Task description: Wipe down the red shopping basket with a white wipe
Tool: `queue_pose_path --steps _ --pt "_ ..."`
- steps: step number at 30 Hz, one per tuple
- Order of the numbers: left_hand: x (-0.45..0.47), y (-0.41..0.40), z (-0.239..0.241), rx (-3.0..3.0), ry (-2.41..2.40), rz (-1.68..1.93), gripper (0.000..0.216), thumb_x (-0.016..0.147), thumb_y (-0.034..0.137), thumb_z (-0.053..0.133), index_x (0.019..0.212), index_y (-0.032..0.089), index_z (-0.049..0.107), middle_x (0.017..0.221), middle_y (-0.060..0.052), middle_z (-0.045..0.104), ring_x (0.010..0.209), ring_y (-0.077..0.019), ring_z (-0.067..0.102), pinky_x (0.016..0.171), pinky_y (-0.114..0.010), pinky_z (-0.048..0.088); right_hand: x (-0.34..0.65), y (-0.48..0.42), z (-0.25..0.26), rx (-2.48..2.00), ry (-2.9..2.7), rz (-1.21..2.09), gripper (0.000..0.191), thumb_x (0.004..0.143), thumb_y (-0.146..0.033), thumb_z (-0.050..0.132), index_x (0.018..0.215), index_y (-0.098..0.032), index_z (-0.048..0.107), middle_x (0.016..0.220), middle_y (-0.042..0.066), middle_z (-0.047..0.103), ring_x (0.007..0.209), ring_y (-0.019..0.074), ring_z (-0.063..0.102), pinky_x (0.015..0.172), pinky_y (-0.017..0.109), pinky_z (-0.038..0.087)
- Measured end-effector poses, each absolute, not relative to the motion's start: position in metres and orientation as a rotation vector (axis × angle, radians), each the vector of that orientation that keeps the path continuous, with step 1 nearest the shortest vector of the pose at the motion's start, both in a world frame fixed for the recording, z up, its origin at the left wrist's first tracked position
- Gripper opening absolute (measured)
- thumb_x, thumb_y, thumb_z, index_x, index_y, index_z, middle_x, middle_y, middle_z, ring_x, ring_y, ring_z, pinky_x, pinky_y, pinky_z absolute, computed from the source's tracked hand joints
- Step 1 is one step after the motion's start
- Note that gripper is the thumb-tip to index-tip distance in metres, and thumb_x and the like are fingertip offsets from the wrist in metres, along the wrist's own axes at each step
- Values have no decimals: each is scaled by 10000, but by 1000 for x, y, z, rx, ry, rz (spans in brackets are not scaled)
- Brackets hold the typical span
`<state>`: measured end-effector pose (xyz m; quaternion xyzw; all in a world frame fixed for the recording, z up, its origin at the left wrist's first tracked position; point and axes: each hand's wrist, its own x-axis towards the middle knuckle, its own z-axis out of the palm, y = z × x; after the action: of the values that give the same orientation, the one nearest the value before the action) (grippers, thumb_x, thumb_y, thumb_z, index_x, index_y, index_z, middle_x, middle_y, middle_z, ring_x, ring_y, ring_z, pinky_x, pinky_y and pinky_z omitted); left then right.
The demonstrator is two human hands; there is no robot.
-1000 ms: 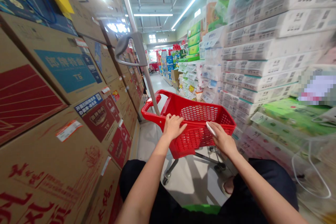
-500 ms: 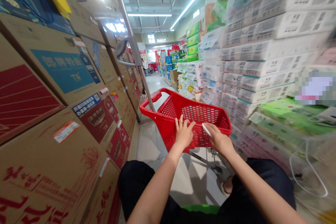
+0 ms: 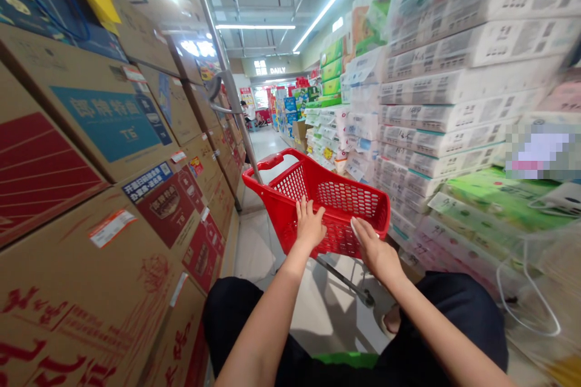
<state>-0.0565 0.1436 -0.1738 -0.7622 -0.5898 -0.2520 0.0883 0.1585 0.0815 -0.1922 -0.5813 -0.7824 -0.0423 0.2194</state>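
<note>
A red perforated shopping cart basket [image 3: 349,195] on a grey metal frame stands in front of my knees. My left hand [image 3: 310,225] is over its near side wall, fingers spread and holding nothing. Close to the right end of that near side is my right hand [image 3: 376,249], its fingers held together over a thin, folded white cloth [image 3: 355,230]. Only the cloth's edge shows beside the fingers; the rest is hidden. Whether the cloth touches the basket, I cannot tell. Inside the basket, the visible part shows bare red mesh.
Stacked cardboard cartons [image 3: 77,254] wall the left side. Piles of white tissue packs [image 3: 426,115] and green packs [image 3: 490,196] line the right. A metal pole [image 3: 222,42] rises by the cart's left end. Farther down the aisle, a person [image 3: 248,112] is visible.
The cart has turned slightly, its right end shifting left and more of its inside showing. My left hand has moved a little left and my right hand slightly lower.
</note>
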Motion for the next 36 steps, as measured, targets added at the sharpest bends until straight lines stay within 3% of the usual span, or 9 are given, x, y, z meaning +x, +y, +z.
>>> queue_pose_path --steps 5,8,12,17,20,24,30,32,36 --pt "-80 154 -175 -2259 -1820 -797 385 813 181 559 1195 222 591 1633 -70 143 1514 -257 31 1236 -496 69 170 78 -190 -1468 -2274 -63 801 849 -149 480 1543 -428 193 1558 3 377 996 200 689 734 302 600" --pt "-82 159 -176 -2222 -1966 -849 276 907 302 481 1132 212 613 1646 -52 81 1515 -260 0 1228 -492 91 188 76 -188 -1453 -2268 -49 718 860 -193 508 1503 -443 309 1487 -14 474 1030 206 680 787 313 595" --pt "-60 157 -186 -2160 -2082 -935 570 906 541 474 1322 153 506 1640 -126 -47 1488 -337 -131 1211 -535 42 193 73 -188 -1491 -2231 -9 648 868 -198 513 1464 -422 394 1443 -3 520 1031 207 679 810 312 587" --pt "-42 152 -196 -2151 -2136 -999 552 931 514 430 1373 185 439 1624 -102 -172 1460 -330 -217 1194 -551 89 175 64 -192 -1484 -2221 19 653 876 -176 481 1490 -363 361 1470 45 480 1044 211 672 781 307 590" --pt "-50 154 -194 -2187 -2151 -992 547 925 549 427 1306 160 474 1619 -130 -173 1463 -331 -213 1185 -557 119 169 59 -195 -1435 -2249 30 691 877 -171 474 1520 -355 304 1483 58 463 1073 216 661 801 317 590" --pt "-59 159 -187 -2156 -2203 -959 686 854 625 499 1330 134 449 1621 -171 -121 1471 -337 -183 1199 -530 61 158 55 -201 -1383 -2278 41 754 868 -160 470 1550 -368 224 1527 52 417 1114 226 645 828 332 588" --pt "-45 156 -187 -2123 -2310 -944 873 756 469 641 1483 134 290 1614 -193 -134 1445 -409 -197 1188 -560 73 128 45 -204 -1338 -2322 30 857 827 -120 468 1578 -332 112 1563 104 356 971 230 698 753 333 600" --pt "-46 152 -190 -2160 -2262 -961 848 749 416 659 1481 170 309 1621 -165 -138 1444 -413 -198 1193 -550 93 122 42 -203 -1307 -2344 33 868 824 -110 461 1580 -328 93 1572 110 337 967 230 701 755 332 598" --pt "-63 147 -193 -2273 -2159 -947 668 780 315 633 1410 249 423 1646 -79 -52 1483 -373 -110 1202 -500 168 132 44 -200 -1213 -2382 80 806 859 -131 457 1563 -378 156 1569 40 356 1146 228 631 856 341 582"
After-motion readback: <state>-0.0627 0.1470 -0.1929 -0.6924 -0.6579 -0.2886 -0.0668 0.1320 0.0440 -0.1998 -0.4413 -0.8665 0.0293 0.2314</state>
